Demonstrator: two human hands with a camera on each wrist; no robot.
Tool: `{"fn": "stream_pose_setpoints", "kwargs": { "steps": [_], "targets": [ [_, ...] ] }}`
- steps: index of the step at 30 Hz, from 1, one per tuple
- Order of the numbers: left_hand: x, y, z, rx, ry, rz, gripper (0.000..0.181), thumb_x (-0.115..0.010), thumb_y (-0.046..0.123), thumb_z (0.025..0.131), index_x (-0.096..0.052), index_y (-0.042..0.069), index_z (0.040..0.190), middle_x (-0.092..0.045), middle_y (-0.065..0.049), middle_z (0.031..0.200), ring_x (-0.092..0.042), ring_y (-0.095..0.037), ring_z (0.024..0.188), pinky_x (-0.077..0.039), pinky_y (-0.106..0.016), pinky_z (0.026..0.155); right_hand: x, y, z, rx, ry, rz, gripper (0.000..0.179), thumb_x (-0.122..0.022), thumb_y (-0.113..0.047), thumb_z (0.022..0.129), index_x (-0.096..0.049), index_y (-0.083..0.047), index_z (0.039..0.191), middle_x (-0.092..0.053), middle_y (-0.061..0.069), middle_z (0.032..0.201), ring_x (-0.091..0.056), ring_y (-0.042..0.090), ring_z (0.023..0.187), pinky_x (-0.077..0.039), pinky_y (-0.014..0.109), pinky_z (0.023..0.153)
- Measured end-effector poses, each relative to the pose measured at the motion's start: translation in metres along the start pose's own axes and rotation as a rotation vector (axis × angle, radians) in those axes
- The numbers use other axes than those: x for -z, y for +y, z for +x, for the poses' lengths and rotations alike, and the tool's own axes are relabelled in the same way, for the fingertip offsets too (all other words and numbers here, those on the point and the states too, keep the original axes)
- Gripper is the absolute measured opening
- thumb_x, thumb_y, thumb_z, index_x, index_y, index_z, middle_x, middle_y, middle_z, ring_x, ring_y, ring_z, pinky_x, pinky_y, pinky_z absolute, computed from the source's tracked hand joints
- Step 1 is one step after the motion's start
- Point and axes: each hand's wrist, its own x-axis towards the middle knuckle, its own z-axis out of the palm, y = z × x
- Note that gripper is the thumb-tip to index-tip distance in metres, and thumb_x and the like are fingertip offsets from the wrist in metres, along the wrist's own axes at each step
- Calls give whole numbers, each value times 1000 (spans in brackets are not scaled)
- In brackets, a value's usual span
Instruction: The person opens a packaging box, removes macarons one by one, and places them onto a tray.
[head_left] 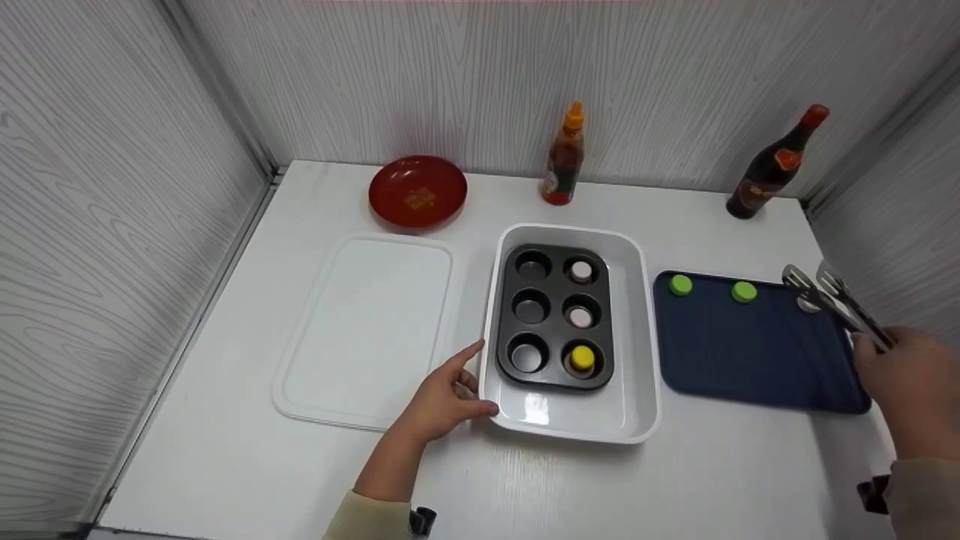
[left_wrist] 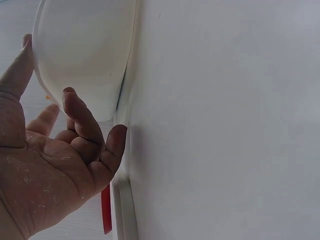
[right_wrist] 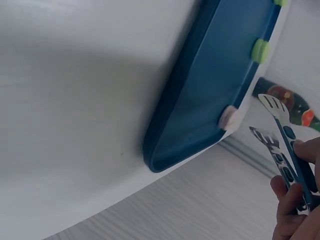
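In the head view my left hand [head_left: 442, 401] touches the near-left corner of a white rectangular tub [head_left: 634, 337], thumb and forefinger spread along its rim. Inside the tub lies a dark muffin tin [head_left: 556, 330]. Its right column of cups holds two pale discs [head_left: 581, 271] and a yellow disc [head_left: 583, 358]; the left column holds nothing. My right hand [head_left: 911, 382] grips metal tongs [right_wrist: 298, 162] with slotted ends, their arms apart. Those ends overlap a pale disc [right_wrist: 228, 118] on the dark blue tray [head_left: 750, 352] in the head view. Two green discs [head_left: 744, 292] sit along its far edge.
A white cutting board [head_left: 367, 322] lies left of the tub, with a red plate [head_left: 418, 192] behind it. At the back stand a sauce bottle [head_left: 563, 166] and a dark bottle [head_left: 766, 174]. Walls [head_left: 112, 225] enclose the table.
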Motion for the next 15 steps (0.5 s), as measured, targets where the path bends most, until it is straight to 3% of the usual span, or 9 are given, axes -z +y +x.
{"fn": "stream_pose_setpoints", "kwargs": {
  "steps": [4, 8, 15],
  "targets": [
    [-1, 1, 0, 1, 4, 2, 103, -96, 14, 78, -42, 21, 165, -61, -8, 100, -59, -15, 78, -48, -31, 67, -4, -16, -15, -19, 61, 15, 47, -63, -26, 103, -64, 17, 123, -64, 41, 114, -62, 60, 98, -47, 69, 81],
    [-1, 1, 0, 2, 6, 1, 102, -96, 13, 78, -41, 20, 165, -62, -9, 99, -60, -15, 78, -48, -32, 67, -12, -34, -34, -18, 114, 82, 48, -67, -27, 102, -66, 14, 127, -65, 40, 119, -62, 60, 104, -48, 68, 88],
    [-1, 0, 0, -10, 9, -7, 104, -96, 11, 77, -41, 17, 165, -62, -12, 99, -59, -16, 77, -48, -30, 66, -20, -68, -66, 143, 178, 213, 41, -82, -21, 92, -74, 9, 119, -70, 35, 107, -66, 56, 98, -49, 65, 83]
  ]
}}
